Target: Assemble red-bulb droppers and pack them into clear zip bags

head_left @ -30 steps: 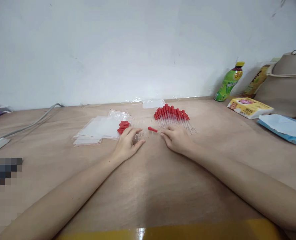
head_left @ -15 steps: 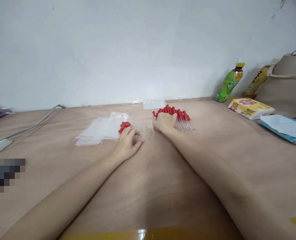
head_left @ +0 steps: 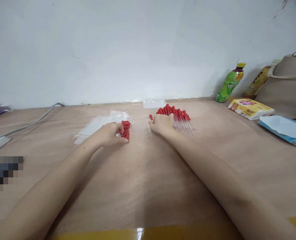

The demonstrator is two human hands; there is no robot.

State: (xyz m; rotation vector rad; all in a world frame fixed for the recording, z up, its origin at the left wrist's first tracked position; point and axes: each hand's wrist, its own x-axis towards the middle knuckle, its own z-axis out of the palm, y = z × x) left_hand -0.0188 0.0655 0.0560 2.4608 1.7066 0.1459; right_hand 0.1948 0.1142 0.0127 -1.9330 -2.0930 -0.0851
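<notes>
Clock read from the person, 12 toward the wall (head_left: 113, 56). Bench (head_left: 128, 186) meets it at 12, runs broad toward 6, ending at a yellow strip (head_left: 162, 233). Cloth bag (head_left: 280, 90) at 2. Left hand (head_left: 110, 134) at 11, thumb apart from curled fingers; grip on anything: cannot tell. Right hand (head_left: 162, 123) just past 12, bent low over the droppers; its fingertips are hidden, closure unclear. Flat plastic bags (head_left: 93, 128) beyond and left of the left hand. Red-topped droppers (head_left: 180, 115) fan out right of the right hand, tips toward 5. Clear tubes (head_left: 140, 128) lie between the hands, long axis 12 to 6, right hand nearer. Red bulbs (head_left: 126, 125) at the left fingertips. Lone red top (head_left: 151, 117) just beyond the right hand, angled toward 11.
</notes>
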